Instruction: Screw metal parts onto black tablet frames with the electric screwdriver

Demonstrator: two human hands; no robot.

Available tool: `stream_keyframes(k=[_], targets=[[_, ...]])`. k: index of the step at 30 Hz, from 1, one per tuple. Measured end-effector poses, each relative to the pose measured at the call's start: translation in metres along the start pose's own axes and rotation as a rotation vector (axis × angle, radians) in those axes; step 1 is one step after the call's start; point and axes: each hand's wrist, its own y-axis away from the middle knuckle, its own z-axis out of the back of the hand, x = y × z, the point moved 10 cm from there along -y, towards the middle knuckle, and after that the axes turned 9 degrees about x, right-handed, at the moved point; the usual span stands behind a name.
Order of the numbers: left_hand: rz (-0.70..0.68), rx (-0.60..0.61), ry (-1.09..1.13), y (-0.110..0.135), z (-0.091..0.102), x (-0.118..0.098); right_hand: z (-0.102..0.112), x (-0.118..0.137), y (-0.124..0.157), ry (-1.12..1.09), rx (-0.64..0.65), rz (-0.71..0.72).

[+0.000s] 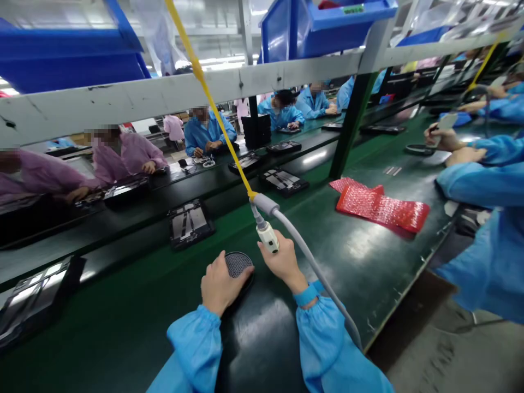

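Observation:
My left hand (220, 284) curls around a dark round piece with a perforated, mesh-like grey top (237, 263), close to the dark green table top. In my right hand (283, 263) is a small cream-white hand-held tool (268, 238), its end face turned toward me. A thick grey hose (301, 240) bends down past my right forearm, and a yellow cord (223, 128) runs from overhead to the hose and tool. The tool is just right of the mesh piece, apart from it. My palms hide the undersides of both things.
Red bubble-wrap bags (380, 207) lie on the table to the right. Flat black devices, such as this one (190, 224), sit along the line ahead. A white rail (164, 84) with blue bins (327, 27) crosses overhead. A co-worker's blue sleeve (483, 180) is close at right.

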Motion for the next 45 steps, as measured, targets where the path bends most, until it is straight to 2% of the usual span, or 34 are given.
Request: stream_keyframes(k=[2,4,7,11,13,15,17,20,22,25,28,32,34,36,38,40,42,45], targets=[[0.010,0.086,0.042,0.014,0.003,0.019,-0.001,0.002,-0.001,-0.002,0.001,0.001],[-0.034,0.133,0.120,0.030,0.002,0.028,-0.001,0.004,-0.001,-0.006,-0.001,-0.001],[-0.120,0.201,0.291,0.063,-0.017,0.026,-0.002,0.004,0.000,-0.005,-0.001,-0.018],[-0.139,0.404,0.565,0.103,-0.052,0.017,-0.005,0.000,0.003,0.008,0.016,-0.065],[-0.156,0.430,0.595,0.107,-0.052,0.019,-0.007,-0.002,0.005,0.001,0.026,-0.073],[-0.180,0.355,0.515,0.096,-0.037,0.031,-0.007,-0.004,0.007,-0.006,0.036,-0.065],[-0.210,0.238,0.355,0.074,-0.014,0.048,-0.008,-0.005,0.007,-0.012,0.047,-0.055],[-0.283,0.074,0.019,0.036,0.020,0.075,-0.013,-0.008,0.004,-0.037,0.073,-0.050],[-0.303,0.007,-0.249,0.008,0.034,0.091,-0.020,-0.008,0.002,-0.058,0.112,-0.047],[-0.277,0.005,-0.619,-0.036,0.038,0.114,-0.031,-0.009,-0.001,-0.054,0.183,-0.067],[-0.222,0.043,-0.822,-0.079,0.033,0.133,-0.038,-0.012,0.000,-0.011,0.226,-0.104],[-0.146,0.085,-0.880,-0.123,0.027,0.149,-0.041,-0.013,0.002,0.027,0.242,-0.107],[-0.102,0.085,-0.853,-0.136,0.030,0.150,-0.044,-0.014,0.003,0.041,0.258,-0.099],[-0.070,0.046,-0.822,-0.139,0.039,0.145,-0.045,-0.015,0.003,0.048,0.264,-0.100],[-0.045,-0.010,-0.798,-0.130,0.049,0.137,-0.043,-0.017,0.001,0.036,0.252,-0.101],[-0.015,-0.054,-0.767,-0.106,0.055,0.130,-0.038,-0.017,-0.001,0.013,0.221,-0.096],[-0.019,-0.090,-0.717,-0.068,0.053,0.122,-0.031,-0.017,-0.005,-0.015,0.182,-0.086],[-0.127,-0.169,-0.609,0.009,0.044,0.109,-0.019,-0.014,-0.010,-0.054,0.126,-0.070]])
